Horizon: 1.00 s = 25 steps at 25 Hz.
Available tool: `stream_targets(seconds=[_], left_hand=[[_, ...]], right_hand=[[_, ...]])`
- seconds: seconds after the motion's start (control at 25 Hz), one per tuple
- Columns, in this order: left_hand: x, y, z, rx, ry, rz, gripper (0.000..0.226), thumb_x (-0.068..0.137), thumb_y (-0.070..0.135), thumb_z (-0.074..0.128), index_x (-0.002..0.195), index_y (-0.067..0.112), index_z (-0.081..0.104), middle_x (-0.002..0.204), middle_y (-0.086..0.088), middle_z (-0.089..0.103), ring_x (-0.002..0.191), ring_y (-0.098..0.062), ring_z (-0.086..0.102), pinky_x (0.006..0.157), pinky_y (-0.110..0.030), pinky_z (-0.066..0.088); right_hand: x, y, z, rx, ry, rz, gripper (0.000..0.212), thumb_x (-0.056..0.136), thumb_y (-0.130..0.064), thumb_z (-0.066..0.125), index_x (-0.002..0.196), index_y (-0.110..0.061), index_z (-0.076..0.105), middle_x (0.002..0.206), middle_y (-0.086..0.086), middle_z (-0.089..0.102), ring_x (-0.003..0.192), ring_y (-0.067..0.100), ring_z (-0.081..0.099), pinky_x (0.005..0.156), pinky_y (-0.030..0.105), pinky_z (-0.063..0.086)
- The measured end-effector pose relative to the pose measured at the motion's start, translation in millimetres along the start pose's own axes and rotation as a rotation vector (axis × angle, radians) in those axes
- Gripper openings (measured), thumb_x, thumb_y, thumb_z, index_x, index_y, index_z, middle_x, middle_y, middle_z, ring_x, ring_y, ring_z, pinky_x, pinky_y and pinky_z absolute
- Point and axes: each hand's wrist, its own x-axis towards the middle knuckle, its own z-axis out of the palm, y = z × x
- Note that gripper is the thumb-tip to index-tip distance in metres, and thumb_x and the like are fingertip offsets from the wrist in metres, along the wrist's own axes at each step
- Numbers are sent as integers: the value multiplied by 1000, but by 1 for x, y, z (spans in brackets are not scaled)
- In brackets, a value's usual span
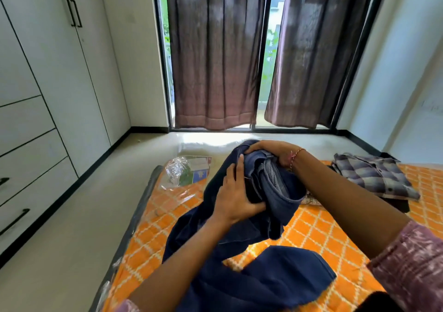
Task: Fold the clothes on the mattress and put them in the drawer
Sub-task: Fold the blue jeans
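Jeans [239,251] bunched at waistband, both hands gripping — left hand [233,199] fingers curled at 7 o'clock, right hand [273,151] at 1; legs trail toward 6 over the mattress [323,239].

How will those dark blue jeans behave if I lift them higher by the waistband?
Probably floppy: the jeans already sag from both hands, the legs trailing onto the orange mattress. Likely fairly heavy for cloth, since the denim looks thick where it bunches under the right hand. Slipping seems unlikely with the left hand gripping the fabric.
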Motion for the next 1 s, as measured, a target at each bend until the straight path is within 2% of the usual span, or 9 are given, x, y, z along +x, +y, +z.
stream_targets(seconds=[0.12, 0.24, 0.36, 0.44, 0.56, 0.64, 0.72, 0.8, 1.0], left_hand=[[17, 28, 12, -179, 176, -182, 119, 70, 46, 74, 150, 28, -13, 154, -8, 17, 136, -30, 30, 98, -49, 43], [39, 34, 13, -403, 460, -370, 60, 88, 26, 58, 141, 17, 30, 134, -13, 48, 119, -33, 51, 87, -40, 46], [59, 28, 0, -360, 507, -541, 25, 93, 24, 52, 115, 13, 49, 109, -17, 64, 102, -38, 59, 77, -40, 43], [70, 26, -13, -377, 479, -563, 24, 90, 22, 54, 112, 12, 54, 110, -19, 64, 103, -39, 59, 79, -40, 45], [86, 26, -26, -387, 458, -587, 24, 91, 23, 53, 111, 11, 54, 112, -19, 63, 103, -38, 58, 75, -38, 41], [95, 23, -32, -377, 430, -617, 25, 92, 25, 52, 112, 10, 54, 114, -20, 62, 104, -38, 58, 74, -36, 39], [101, 21, -37, -390, 384, -637, 28, 92, 23, 52, 116, 8, 51, 118, -21, 59, 106, -37, 56, 75, -35, 39], [106, 20, -37, -412, 290, -621, 39, 90, 16, 54, 126, 6, 43, 125, -23, 53, 111, -37, 53, 80, -38, 43], [76, 21, -5, 180, 272, -326, 88, 89, 24, 56, 151, 15, -6, 156, -16, 7, 143, -33, 13, 110, -51, 23]], right_hand=[[-6, -6, 3, 91, 2, -47, 18, 91, -25, 58, 89, -8, 63, 83, 10, 65, 69, 21, 59, 72, 33, 50], [-22, -11, -1, 187, -56, -187, 14, 90, -27, 61, 98, -15, 64, 93, 5, 65, 70, 14, 63, 66, 24, 55], [-38, -4, -19, -290, 187, -392, 55, 82, -37, 71, 130, -18, 52, 127, 4, 53, 104, 16, 58, 83, 27, 53], [-44, 12, -22, -395, 368, -500, 78, 75, -45, 75, 140, -20, 39, 133, -4, 45, 118, 14, 47, 99, 32, 44], [-47, 34, -14, -5, 171, -574, 56, 76, -38, 73, 124, -34, 45, 135, -4, 54, 107, 5, 59, 83, 19, 51], [-45, 42, -10, -48, 192, -717, 64, 75, -32, 77, 126, -45, 41, 125, -25, 57, 103, -7, 59, 79, 12, 51], [-40, 42, -3, -234, 415, -793, 62, 71, -29, 82, 125, -34, 52, 110, -17, 63, 97, 2, 62, 81, 21, 52], [-32, 34, 0, -234, 674, -800, 28, 74, -14, 75, 100, -17, 65, 92, 2, 67, 85, 18, 62, 76, 35, 52], [-17, 3, -2, -51, 653, -732, 25, 77, 11, 50, 93, -2, 63, 94, 13, 65, 90, 25, 58, 78, 33, 48]])
